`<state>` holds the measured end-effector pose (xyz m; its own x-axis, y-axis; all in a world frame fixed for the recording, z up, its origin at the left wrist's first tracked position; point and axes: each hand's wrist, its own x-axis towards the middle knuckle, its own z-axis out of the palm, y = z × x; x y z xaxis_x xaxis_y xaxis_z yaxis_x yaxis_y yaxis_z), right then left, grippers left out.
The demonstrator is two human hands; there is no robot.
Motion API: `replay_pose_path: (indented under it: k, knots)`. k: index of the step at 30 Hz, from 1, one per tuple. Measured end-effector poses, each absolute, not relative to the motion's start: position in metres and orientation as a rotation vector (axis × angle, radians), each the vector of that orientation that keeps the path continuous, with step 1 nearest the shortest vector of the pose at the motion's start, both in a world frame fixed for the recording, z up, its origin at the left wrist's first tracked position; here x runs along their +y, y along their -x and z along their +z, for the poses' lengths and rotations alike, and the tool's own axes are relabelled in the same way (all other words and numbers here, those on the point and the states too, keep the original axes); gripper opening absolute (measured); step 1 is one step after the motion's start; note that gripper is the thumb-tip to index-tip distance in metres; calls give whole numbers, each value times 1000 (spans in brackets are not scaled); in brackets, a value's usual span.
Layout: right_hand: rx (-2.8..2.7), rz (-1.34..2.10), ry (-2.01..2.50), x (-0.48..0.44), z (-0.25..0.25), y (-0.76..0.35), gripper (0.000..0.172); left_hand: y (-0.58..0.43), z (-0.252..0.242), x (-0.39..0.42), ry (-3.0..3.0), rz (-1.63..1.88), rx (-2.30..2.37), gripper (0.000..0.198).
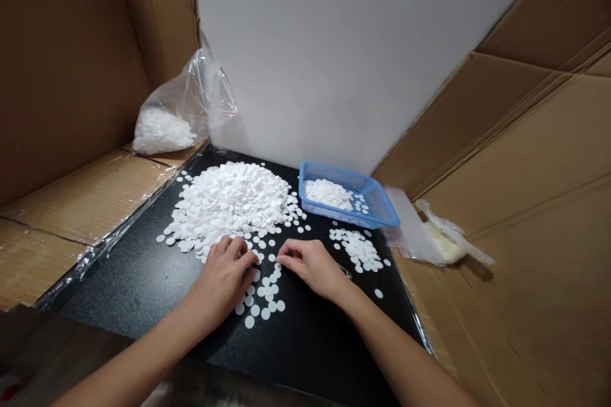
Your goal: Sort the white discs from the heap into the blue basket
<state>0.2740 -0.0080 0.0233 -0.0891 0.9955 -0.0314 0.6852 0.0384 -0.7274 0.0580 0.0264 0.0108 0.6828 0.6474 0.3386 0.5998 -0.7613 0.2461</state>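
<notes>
Many small, flat white discs lie on a black tabletop, most of them in a large heap (233, 197). At the heap's front edge, my left hand (226, 273) rests with its fingers curled in over some discs. What its fingertips hold, if anything, is hidden. Just to the right, my right hand (312, 264) is closed in a pinch, thumb against fingers, beside loose discs. Anything in that pinch is too small to make out. Between and below the hands lies a scatter of single discs (267, 289), some overlapping.
Behind my right hand stands a blue plastic basket (351, 216) with discs inside. A smaller disc group (360, 251) lies in front of it. A clear bag of discs (165, 130) sits back left, and a plastic bag (443, 241) at right. Cardboard walls (515, 191) flank the table.
</notes>
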Motion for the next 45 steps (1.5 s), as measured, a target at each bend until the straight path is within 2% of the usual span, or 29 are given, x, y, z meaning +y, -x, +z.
replay_pose_path:
  k: [7,15,19,24,30,36,38,45]
  knots:
    - [-1806,783,1651,0,14,-265,3,-57,7,27,-2816,595,1063,13]
    - [-1835,823,1599,-7,20,-260,7,-64,20,39,-2942,487,991,14]
    - [-1801,930,1577,-6,18,-263,16,-65,24,44,-2988,449,905,14]
    - [-1827,783,1604,3,17,-261,7,-63,20,49,-2990,455,829,14]
    - [-2051,589,1586,6,18,-251,10,-59,21,51,-2817,520,1011,11]
    - [-1807,924,1625,6,20,-263,17,-48,28,37,-2575,327,1057,13]
    - [-1765,1009,1655,5,23,-267,14,-48,28,33,-2524,307,1096,14]
    - [-1737,936,1779,3,29,-265,11,-34,28,29,-2366,632,1068,19]
